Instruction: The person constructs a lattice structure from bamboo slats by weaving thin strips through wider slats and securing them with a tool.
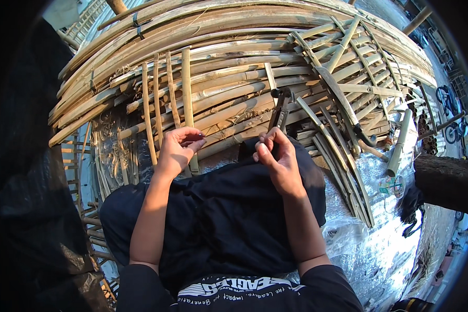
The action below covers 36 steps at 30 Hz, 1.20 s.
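Bamboo poles lie stacked in long curved rows across the far side of the ground in front of you, with split bamboo strips laid crosswise over them toward the left and a looser fan of slats running off to the right. Silver foil sheeting covers the ground at your right, beside your dark-trousered knees. Your left hand is curled with thumb and fingertips pinched together on something small and dark; what it is cannot be told. It hovers just over the near end of one upright strip. Your right hand is closed around the handles of a pair of pliers, whose dark head points away from you and sits over the poles near the middle of the stack. A short bamboo tube lies well apart at the right edge of the stack.
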Motion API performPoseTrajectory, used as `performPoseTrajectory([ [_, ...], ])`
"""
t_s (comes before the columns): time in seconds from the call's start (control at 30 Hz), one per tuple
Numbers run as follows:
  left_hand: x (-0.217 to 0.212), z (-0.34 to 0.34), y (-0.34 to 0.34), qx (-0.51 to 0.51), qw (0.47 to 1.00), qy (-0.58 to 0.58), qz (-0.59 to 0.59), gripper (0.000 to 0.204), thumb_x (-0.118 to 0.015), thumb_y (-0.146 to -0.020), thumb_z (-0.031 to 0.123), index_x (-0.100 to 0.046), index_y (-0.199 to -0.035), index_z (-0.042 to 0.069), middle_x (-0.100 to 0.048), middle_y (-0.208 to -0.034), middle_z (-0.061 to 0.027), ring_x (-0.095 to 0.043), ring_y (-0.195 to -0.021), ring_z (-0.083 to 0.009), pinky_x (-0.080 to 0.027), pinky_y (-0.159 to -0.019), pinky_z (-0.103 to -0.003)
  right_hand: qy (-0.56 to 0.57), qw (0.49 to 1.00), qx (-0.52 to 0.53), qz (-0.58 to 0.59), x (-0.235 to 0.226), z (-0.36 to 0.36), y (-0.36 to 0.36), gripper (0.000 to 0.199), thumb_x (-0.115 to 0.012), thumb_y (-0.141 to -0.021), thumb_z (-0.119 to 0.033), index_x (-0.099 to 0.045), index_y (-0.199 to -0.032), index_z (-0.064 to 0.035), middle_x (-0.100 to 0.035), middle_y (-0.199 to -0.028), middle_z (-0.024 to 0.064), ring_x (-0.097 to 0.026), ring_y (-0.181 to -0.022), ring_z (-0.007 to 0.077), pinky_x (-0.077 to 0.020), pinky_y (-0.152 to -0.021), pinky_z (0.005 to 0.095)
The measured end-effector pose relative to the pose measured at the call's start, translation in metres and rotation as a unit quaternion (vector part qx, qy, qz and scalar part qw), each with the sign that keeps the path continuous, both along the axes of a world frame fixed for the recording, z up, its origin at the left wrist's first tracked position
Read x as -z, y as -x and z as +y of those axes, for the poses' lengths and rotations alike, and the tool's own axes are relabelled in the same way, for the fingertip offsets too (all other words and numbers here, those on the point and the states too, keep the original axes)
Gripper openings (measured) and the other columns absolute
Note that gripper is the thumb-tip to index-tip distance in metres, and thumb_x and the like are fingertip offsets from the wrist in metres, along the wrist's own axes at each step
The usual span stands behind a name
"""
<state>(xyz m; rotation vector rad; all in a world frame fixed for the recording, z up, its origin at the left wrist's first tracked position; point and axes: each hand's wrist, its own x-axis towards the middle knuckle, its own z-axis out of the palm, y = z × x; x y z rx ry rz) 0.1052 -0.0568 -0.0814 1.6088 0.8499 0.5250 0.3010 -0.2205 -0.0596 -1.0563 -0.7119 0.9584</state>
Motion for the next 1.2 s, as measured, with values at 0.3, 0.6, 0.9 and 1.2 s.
performPoseTrajectory([
  [0.3,0.057,0.078,-0.192,0.015,0.987,-0.151,-0.054,0.014,-0.077,-0.086,0.016,-0.074,-0.086,0.003,-0.07,-0.07,-0.0002,-0.061,-0.064,-0.0061,-0.047,-0.062,-0.024,-0.099,0.958,0.236,-0.132,-0.003,-0.024,-0.026,0.034,-0.076,-0.088,-0.015,-0.043,-0.093,-0.0071,-0.039,-0.091,0.0027,-0.041,-0.077,0.0089,-0.0403,-0.074,0.0227],
  [0.6,0.096,0.115,-0.277,-0.06,0.934,-0.344,-0.08,0.021,-0.081,-0.08,0.026,-0.077,-0.086,0.007,-0.075,-0.083,-0.0095,-0.071,-0.077,-0.0215,-0.054,-0.074,-0.033,-0.001,0.966,0.222,-0.135,0.008,-0.02,-0.039,0.03,-0.075,-0.089,-0.015,-0.045,-0.091,-0.0065,-0.044,-0.083,0.0021,-0.042,-0.076,0.0111,-0.0369,-0.074,0.0243],
  [0.9,0.104,0.114,-0.276,-0.059,0.918,-0.387,-0.068,0.027,-0.082,-0.08,0.03,-0.077,-0.089,0.004,-0.074,-0.087,-0.0094,-0.068,-0.084,-0.0193,-0.052,-0.078,-0.031,0.013,0.973,0.2,-0.112,0.009,-0.02,-0.041,0.032,-0.077,-0.086,-0.014,-0.047,-0.092,-0.0061,-0.045,-0.084,0.0032,-0.044,-0.074,0.0109,-0.0398,-0.069,0.0237],
  [1.2,0.106,0.116,-0.275,-0.059,0.916,-0.387,-0.09,0.022,-0.082,-0.079,0.027,-0.077,-0.085,0.007,-0.075,-0.085,-0.008,-0.068,-0.081,-0.0231,-0.053,-0.075,-0.035,0.019,0.975,0.186,-0.117,0.007,-0.019,-0.043,0.033,-0.077,-0.086,-0.015,-0.047,-0.092,-0.006,-0.044,-0.085,0.0026,-0.044,-0.072,0.0098,-0.0399,-0.068,0.0234],
])
